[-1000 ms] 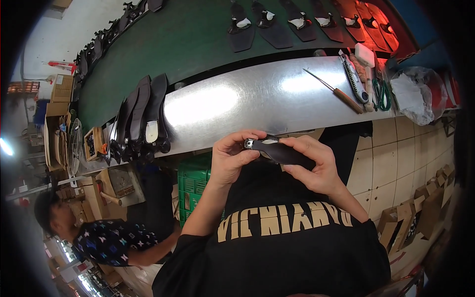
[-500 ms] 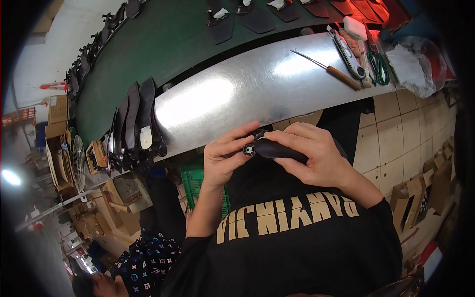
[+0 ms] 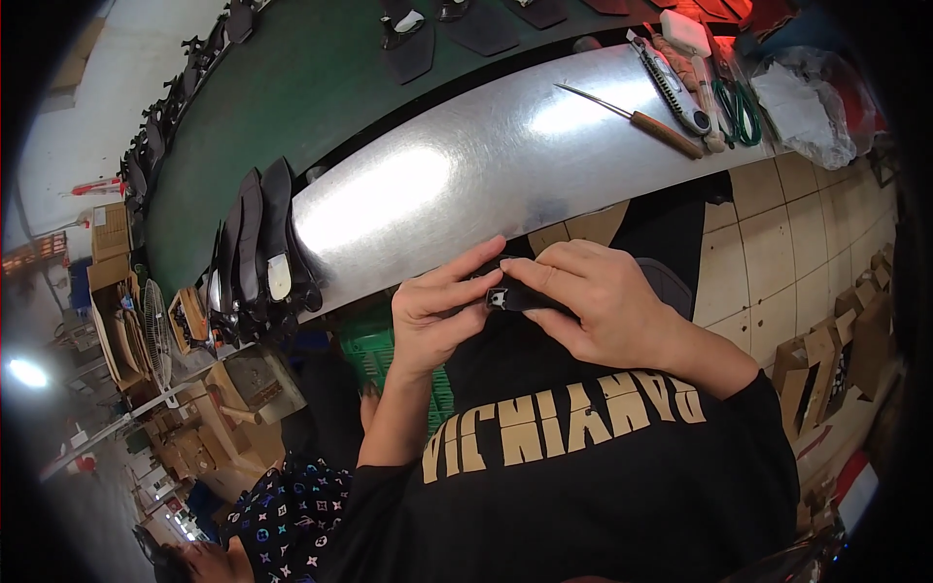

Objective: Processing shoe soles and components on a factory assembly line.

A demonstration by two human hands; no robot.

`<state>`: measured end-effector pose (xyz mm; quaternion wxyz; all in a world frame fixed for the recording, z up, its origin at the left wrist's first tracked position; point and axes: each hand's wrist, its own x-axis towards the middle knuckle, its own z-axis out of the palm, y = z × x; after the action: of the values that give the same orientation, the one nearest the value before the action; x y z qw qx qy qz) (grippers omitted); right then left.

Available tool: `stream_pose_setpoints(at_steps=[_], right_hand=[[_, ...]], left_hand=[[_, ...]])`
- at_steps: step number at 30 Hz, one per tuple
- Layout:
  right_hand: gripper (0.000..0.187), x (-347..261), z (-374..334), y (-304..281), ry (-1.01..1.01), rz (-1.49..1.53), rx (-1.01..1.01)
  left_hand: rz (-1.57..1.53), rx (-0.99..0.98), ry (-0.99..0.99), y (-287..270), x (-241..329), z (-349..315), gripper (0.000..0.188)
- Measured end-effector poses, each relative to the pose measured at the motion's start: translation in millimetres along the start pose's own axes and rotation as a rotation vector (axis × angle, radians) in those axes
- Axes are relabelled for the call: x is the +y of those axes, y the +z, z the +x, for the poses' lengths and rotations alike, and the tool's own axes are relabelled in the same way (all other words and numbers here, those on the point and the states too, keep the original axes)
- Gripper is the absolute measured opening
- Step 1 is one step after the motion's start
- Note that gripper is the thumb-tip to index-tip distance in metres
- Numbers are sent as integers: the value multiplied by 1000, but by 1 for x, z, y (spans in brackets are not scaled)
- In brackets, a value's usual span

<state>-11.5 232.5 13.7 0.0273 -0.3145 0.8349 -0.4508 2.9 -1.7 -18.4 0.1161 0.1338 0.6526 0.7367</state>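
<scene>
Black piece (image 3: pixel 526 297) (between both hands (image 3: pixel 442 313) (image 3: pixel 607 303))

Left grip (image 3: pixel 428 311) and right grip (image 3: pixel 610 303) hold a dark piece (image 3: pixel 523 297) near a metal sheet (image 3: pixel 486 146) bearing an awl (image 3: pixel 665 134).

i count two hands of my own, one left hand (image 3: pixel 434 316) and one right hand (image 3: pixel 614 309), on one dark shoe piece (image 3: pixel 528 298), then one metal plate (image 3: pixel 476 175), one wooden-handled awl (image 3: pixel 666 134), one utility knife (image 3: pixel 671 85), one white block (image 3: pixel 685 33), one pair of green-handled scissors (image 3: pixel 746 117) and one clear plastic bag (image 3: pixel 812 105). at my left are at least three dark soles (image 3: pixel 249 238), overlapping too closely to count fully, and at least five far soles (image 3: pixel 409 58), some cut off by the view's edge, are on one green surface (image 3: pixel 292 107). i also count one fan (image 3: pixel 155 330), one green crate (image 3: pixel 369 352) and one co-worker (image 3: pixel 292 515).
</scene>
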Motion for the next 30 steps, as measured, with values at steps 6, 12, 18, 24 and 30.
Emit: stream_pose_setpoints(at_steps=[6, 12, 18, 24, 30], right_hand=[[37, 15, -1, 9, 122, 227, 67], [18, 16, -2, 12, 219, 265, -2], [19, 22, 5, 9, 14, 109, -80], [25, 22, 3, 13, 61, 109, -135], [24, 29, -1, 23, 85, 125, -40]], left_hand=[[-124, 138, -176, 13, -6, -2, 44], [-269, 223, -312, 17, -9, -4, 44], [-192, 205, -376, 12, -6, -2, 41], [-139, 258, -365, 16, -6, 2, 35], [-92, 274, -329, 19, -1, 9, 33]])
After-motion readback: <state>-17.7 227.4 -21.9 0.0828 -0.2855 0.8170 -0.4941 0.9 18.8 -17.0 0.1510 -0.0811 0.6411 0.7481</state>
